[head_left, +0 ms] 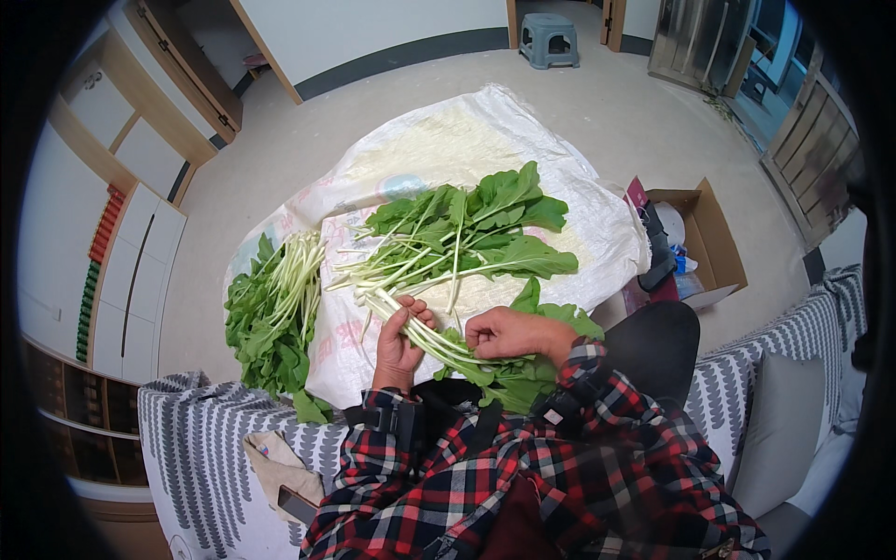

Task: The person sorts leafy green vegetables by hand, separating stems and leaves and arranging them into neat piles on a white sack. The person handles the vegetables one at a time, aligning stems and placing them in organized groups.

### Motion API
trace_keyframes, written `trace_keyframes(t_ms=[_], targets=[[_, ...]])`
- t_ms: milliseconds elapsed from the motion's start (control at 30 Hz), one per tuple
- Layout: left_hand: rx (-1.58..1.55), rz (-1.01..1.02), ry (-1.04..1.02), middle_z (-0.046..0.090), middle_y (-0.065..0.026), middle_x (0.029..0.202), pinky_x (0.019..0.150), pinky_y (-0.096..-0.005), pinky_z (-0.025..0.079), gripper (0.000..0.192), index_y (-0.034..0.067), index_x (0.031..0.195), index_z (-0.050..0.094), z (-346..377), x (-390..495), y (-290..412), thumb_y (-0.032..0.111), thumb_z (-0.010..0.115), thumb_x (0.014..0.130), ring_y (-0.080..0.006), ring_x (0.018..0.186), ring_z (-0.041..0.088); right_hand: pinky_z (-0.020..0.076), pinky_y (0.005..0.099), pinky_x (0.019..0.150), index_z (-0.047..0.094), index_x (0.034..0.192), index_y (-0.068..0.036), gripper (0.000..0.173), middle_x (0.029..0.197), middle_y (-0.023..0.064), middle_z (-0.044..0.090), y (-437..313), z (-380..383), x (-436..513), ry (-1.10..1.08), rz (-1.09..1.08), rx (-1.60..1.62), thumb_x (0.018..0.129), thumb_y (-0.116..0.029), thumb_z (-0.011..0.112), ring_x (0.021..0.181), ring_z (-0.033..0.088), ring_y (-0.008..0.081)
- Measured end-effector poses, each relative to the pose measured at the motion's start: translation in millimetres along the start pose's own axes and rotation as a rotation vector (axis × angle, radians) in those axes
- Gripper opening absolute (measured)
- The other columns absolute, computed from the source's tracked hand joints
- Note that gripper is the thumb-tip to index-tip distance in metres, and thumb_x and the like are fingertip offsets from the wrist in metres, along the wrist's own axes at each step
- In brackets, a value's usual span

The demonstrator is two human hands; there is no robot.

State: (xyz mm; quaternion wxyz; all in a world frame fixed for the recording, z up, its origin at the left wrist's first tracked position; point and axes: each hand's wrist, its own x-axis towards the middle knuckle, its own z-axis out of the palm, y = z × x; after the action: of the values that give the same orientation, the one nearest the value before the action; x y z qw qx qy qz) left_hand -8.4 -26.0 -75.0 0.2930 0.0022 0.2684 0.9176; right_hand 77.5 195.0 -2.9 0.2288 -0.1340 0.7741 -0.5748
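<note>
My left hand [404, 341] grips a bunch of leafy greens [448, 348] by its long pale stems, thumb on top. The stem ends point away to the upper left, while the leaves hang over my lap. Just above these stems is my right hand [505, 332], fingers curled inward; whether it pinches a stem is hidden. Beyond both hands, a loose pile of greens [455, 238] lies on a white woven plastic sack [434, 150]. A neater bundle of greens [276, 315] rests to the left, stems toward the top, leaves hanging near the sofa edge.
An open cardboard box [712, 238] with plastic items stands on the floor at right. The sofa cover [203, 448] carries a beige cloth [273, 465] and a phone [297, 504]. A grey cushion [777, 427] sits at right. Farther off are a plastic stool [549, 40] and white cabinets [133, 280].
</note>
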Motion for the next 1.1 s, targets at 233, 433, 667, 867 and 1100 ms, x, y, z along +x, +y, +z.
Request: trace_keyframes(t_ms=[233, 433, 667, 867, 1100], targets=[[-0.175, -0.056, -0.261, 0.049, -0.0012, 0.071, 0.074, -0.0345, 0.045, 0.015, 0.008, 0.102, 0.056, 0, 5, -1, 0.011, 0.059, 0.088, -0.0175, 0.070, 0.049, 0.0429, 0.0264, 0.055, 0.061, 0.082, -0.002, 0.011, 0.064, 0.0020, 0.057, 0, 5, 3, 0.021, -0.021, -0.003, 0.074, -0.010, 0.063, 0.060, 0.051, 0.0093], [-0.075, -0.015, -0.140, 0.044, -0.0002, 0.070, 0.074, -0.0343, 0.042, 0.014, 0.008, 0.098, 0.055, 8, 0, -1, 0.012, 0.061, 0.087, -0.0173, 0.067, 0.044, 0.0433, 0.0273, 0.056, 0.062, 0.082, -0.001, 0.012, 0.064, 0.0030, 0.058, -1, 5, 4, 0.020, -0.012, -0.019, 0.074, -0.009, 0.063, 0.060, 0.052, 0.0099], [-0.046, -0.007, -0.083, 0.041, 0.0006, 0.067, 0.070, -0.0337, 0.041, 0.010, 0.009, 0.091, 0.051, 15, -2, -1, 0.013, 0.061, 0.088, -0.0161, 0.064, 0.043, 0.0440, 0.0284, 0.056, 0.062, 0.083, -0.002, 0.012, 0.064, 0.0054, 0.058, 0, 7, 7, 0.037, -0.033, -0.047, 0.074, -0.010, 0.063, 0.059, 0.054, 0.0119], [-0.062, -0.033, -0.178, 0.038, 0.0012, 0.064, 0.066, -0.0312, 0.039, 0.014, 0.011, 0.083, 0.045, 10, 0, 1, 0.013, 0.057, 0.090, -0.0134, 0.062, 0.041, 0.0471, 0.0359, 0.062, 0.063, 0.084, -0.004, 0.016, 0.071, 0.0110, 0.061, 8, 9, 15, 0.259, -0.234, -0.176, 0.077, -0.018, 0.062, 0.067, 0.060, 0.0248], [-0.056, -0.027, -0.191, 0.039, 0.0012, 0.066, 0.067, -0.0314, 0.040, 0.013, 0.011, 0.084, 0.046, 9, 1, 0, 0.014, 0.057, 0.091, -0.0135, 0.063, 0.042, 0.0478, 0.0441, 0.074, 0.060, 0.096, -0.008, 0.025, 0.091, 0.0118, 0.057, 20, 3, 22, 0.690, -0.045, -0.543, 0.078, -0.024, 0.065, 0.088, 0.060, 0.0338]])
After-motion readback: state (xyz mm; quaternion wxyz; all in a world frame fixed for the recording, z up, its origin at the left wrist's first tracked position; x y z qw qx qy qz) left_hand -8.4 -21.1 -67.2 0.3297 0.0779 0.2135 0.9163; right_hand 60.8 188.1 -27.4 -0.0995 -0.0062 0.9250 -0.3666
